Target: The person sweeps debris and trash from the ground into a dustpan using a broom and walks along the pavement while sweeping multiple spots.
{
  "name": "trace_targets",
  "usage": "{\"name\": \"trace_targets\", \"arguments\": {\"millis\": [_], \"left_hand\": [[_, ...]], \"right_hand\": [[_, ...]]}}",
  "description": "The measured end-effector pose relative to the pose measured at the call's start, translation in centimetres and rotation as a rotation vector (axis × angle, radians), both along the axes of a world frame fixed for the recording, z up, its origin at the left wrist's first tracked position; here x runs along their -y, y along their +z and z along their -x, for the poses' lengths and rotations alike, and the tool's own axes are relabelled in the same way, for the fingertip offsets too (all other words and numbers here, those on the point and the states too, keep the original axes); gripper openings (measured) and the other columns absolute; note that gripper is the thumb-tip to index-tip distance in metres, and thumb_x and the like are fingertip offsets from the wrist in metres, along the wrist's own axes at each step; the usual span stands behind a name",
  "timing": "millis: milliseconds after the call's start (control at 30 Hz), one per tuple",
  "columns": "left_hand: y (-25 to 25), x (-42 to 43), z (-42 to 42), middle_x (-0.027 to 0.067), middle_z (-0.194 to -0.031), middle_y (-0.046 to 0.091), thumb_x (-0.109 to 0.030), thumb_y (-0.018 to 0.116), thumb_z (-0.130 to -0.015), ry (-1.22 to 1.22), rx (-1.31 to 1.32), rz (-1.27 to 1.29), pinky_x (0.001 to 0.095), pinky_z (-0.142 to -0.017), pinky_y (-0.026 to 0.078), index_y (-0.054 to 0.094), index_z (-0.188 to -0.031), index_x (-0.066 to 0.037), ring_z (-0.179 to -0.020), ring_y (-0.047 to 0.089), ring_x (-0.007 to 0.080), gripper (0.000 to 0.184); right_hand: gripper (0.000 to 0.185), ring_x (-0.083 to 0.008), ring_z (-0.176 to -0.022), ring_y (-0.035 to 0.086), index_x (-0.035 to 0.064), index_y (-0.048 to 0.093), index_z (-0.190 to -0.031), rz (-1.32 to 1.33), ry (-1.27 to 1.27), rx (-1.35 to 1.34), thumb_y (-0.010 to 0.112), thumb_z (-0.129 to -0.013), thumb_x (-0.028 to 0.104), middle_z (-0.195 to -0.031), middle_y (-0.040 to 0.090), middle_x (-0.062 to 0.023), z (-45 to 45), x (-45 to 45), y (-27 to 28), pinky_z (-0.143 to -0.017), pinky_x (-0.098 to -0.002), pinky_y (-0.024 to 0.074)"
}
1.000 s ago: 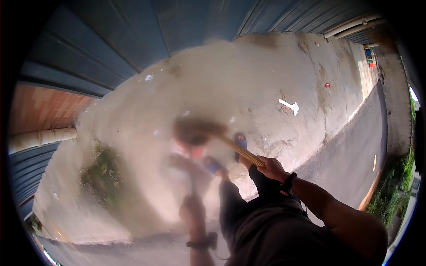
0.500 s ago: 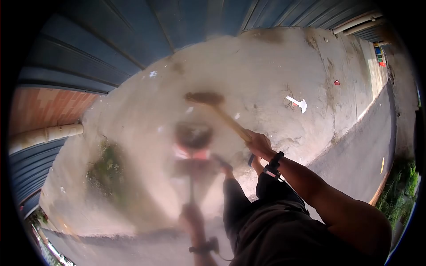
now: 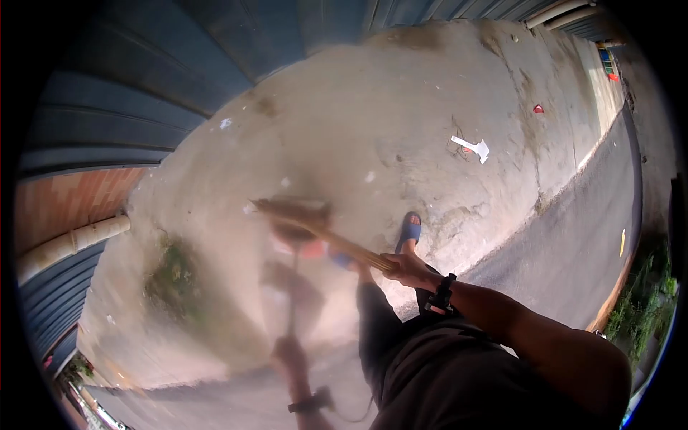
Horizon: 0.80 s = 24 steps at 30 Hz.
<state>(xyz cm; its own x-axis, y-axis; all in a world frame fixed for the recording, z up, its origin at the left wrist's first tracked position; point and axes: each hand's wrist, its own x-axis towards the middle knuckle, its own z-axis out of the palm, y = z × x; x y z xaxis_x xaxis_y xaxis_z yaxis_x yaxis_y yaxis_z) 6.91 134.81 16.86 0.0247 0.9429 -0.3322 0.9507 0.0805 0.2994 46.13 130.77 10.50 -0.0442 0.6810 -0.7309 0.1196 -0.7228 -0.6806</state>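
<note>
My right hand [image 3: 408, 272] is closed round the pale wooden handle of a broom [image 3: 347, 248]. The broom slants up and left, and its brownish head lies over the mouth of a dustpan [image 3: 299, 287]. That dustpan is hazy in the picture; red and white patches and something dark show at its front, but I cannot make out what they are. From it a thin upright handle runs down into my left hand [image 3: 290, 358], which is closed on it and blurred. Both wrists wear dark bands.
On the concrete ground [image 3: 344, 115] lie a white hammer-shaped scrap [image 3: 473, 148], a red scrap [image 3: 538, 109] and small white bits. My sandalled foot [image 3: 411, 228] stands right of the broom. A metal wall [image 3: 129, 93] and a pipe [image 3: 79, 240] border the left; grass [image 3: 641, 297] grows at right.
The broom head has come down and left, nearer to me, and now overlaps the dustpan's front. My right hand has moved down and left with it. My left hand and dustpan have shifted slightly.
</note>
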Motion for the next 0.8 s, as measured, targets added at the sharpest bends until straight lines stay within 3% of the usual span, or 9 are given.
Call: {"name": "trace_targets", "arguments": {"millis": [67, 200, 300, 400, 467, 600, 700, 733, 800], "left_hand": [[-0.2, 0.0, 1.2, 0.0193, -0.061, 0.059, -0.021, 0.069, -0.09, -0.027, -0.005, -0.001, 0.0474, -0.053, 0.043, 0.06, -0.072, -0.001, -0.055, 0.058, 0.0397, 0.029], [-1.4, 1.5, 4.5, 0.0198, -0.061, 0.058, -0.02, 0.068, -0.09, -0.031, -0.086, -0.052, 0.0457, -0.053, 0.042, 0.061, -0.073, 0.0, -0.052, 0.054, 0.036, 0.027], [-0.4, 3.2, 6.1, 0.0169, -0.059, 0.058, -0.019, 0.067, -0.09, 0.069, 0.017, -0.111, 0.0445, -0.053, 0.042, 0.061, -0.072, 0.003, -0.051, 0.053, 0.0286, 0.03], [0.9, 4.4, 6.6, 0.014, -0.057, 0.058, -0.02, 0.067, -0.091, 0.143, 0.05, -0.168, 0.0436, -0.051, 0.04, 0.06, -0.069, 0.004, -0.05, 0.05, 0.0221, 0.033], [3.2, 4.3, 4.0, 0.013, -0.056, 0.056, -0.02, 0.067, -0.091, 0.283, 0.034, -0.181, 0.0432, -0.049, 0.039, 0.059, -0.067, 0.004, -0.049, 0.048, 0.0208, 0.035], [-1.5, 7.3, 10.0, 0.0115, -0.055, 0.053, -0.023, 0.067, -0.092, 0.075, -0.151, -0.171, 0.0425, -0.047, 0.037, 0.059, -0.066, 0.005, -0.049, 0.046, 0.0209, 0.039], [-2.7, 8.0, 10.8, 0.0117, -0.054, 0.052, -0.025, 0.067, -0.092, 0.136, -0.158, -0.165, 0.0423, -0.047, 0.036, 0.059, -0.066, 0.005, -0.049, 0.045, 0.0211, 0.041], [-2.7, 7.9, 10.6, 0.012, -0.054, 0.052, -0.025, 0.067, -0.092, 0.138, -0.154, -0.181, 0.0424, -0.047, 0.035, 0.059, -0.066, 0.005, -0.049, 0.045, 0.0211, 0.041], [-2.4, 7.7, 10.3, 0.0124, -0.054, 0.053, -0.025, 0.067, -0.092, 0.133, -0.135, -0.219, 0.0425, -0.047, 0.035, 0.059, -0.066, 0.005, -0.049, 0.045, 0.0211, 0.041]], "right_hand": [[0.04, -0.0103, -0.051, 0.048, 0.0103, 0.06, -0.131, 0.179, -0.11, -0.055, 0.066, -0.092, 0.017, -0.072, 0.053, -0.001, -0.7, 1.3, 0.2, -0.046, -0.0289, 0.04], [0.026, -0.0068, -0.045, 0.043, 0.0088, 0.062, -0.119, 0.306, -0.456, -0.276, 0.065, -0.094, 0.015, -0.072, 0.052, 0.0004, -2.3, 3.8, -1.3, -0.039, -0.025, 0.0333], [0.016, -0.0062, -0.047, 0.043, 0.01, 0.061, -0.108, 0.395, -0.588, -0.383, 0.066, -0.093, 0.016, -0.077, 0.053, 0.0005, -4.4, 4.2, -2.5, -0.039, -0.0226, 0.0307], [0.012, -0.0063, -0.054, 0.044, 0.0095, 0.065, -0.106, 0.461, -0.639, -0.38, 0.062, -0.095, 0.013, -0.075, 0.051, 0.0007, -8.2, 4.3, -5.0, -0.043, -0.0233, 0.0316], [0.038, -0.0045, -0.053, 0.043, 0.0141, 0.061, -0.136, 0.404, -0.545, -0.307, 0.061, -0.099, 0.023, -0.076, 0.054, 0.0023, -12.3, 5.8, -7.6, -0.045, -0.0208, 0.0321], [0.043, -0.0043, -0.055, 0.045, 0.0139, 0.056, -0.142, 0.373, -0.61, -0.201, 0.059, -0.099, 0.018, -0.08, 0.054, 0.0018, -15.9, 7.0, -3.5, -0.045, -0.0198, 0.0339], [0.053, -0.0045, -0.055, 0.045, 0.0166, 0.048, -0.15, 0.372, -0.641, -0.198, 0.059, -0.098, 0.015, -0.083, 0.053, 0.0007, -14.6, 9.2, -0.8, -0.045, -0.0198, 0.0351], [0.053, -0.0049, -0.055, 0.045, 0.0166, 0.048, -0.15, 0.367, -0.651, -0.244, 0.059, -0.098, 0.015, -0.083, 0.053, 0.0003, -13.9, 10.2, -0.4, -0.045, -0.0199, 0.0346], [0.033, -0.0064, -0.056, 0.045, 0.0108, 0.062, -0.131, 0.332, -0.636, -0.36, 0.061, -0.1, 0.022, -0.078, 0.051, 0.0016, -12.1, 12.0, -1.3, -0.042, -0.0221, 0.0321]]}}
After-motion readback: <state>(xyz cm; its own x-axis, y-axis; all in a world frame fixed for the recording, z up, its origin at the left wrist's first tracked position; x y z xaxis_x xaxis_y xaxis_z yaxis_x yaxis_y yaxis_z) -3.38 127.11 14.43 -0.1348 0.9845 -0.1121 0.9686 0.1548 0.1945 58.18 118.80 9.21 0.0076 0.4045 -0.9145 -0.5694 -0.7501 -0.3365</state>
